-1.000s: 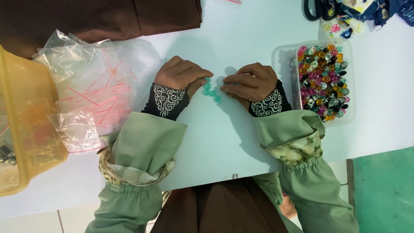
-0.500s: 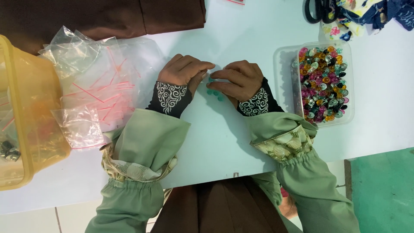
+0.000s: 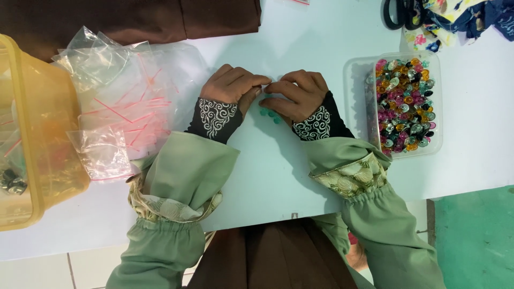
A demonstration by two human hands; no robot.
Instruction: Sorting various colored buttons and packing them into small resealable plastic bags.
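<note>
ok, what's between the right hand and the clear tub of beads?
Head view: only bare white table between the right hand and the clear tub of beads.

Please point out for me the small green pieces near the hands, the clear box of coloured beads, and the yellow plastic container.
small green pieces [image 3: 269, 114], head view, on the pieces showing just under the right hand.
clear box of coloured beads [image 3: 357, 85], head view, on its bare left wall.
yellow plastic container [image 3: 53, 160], head view, on its right wall.
</note>
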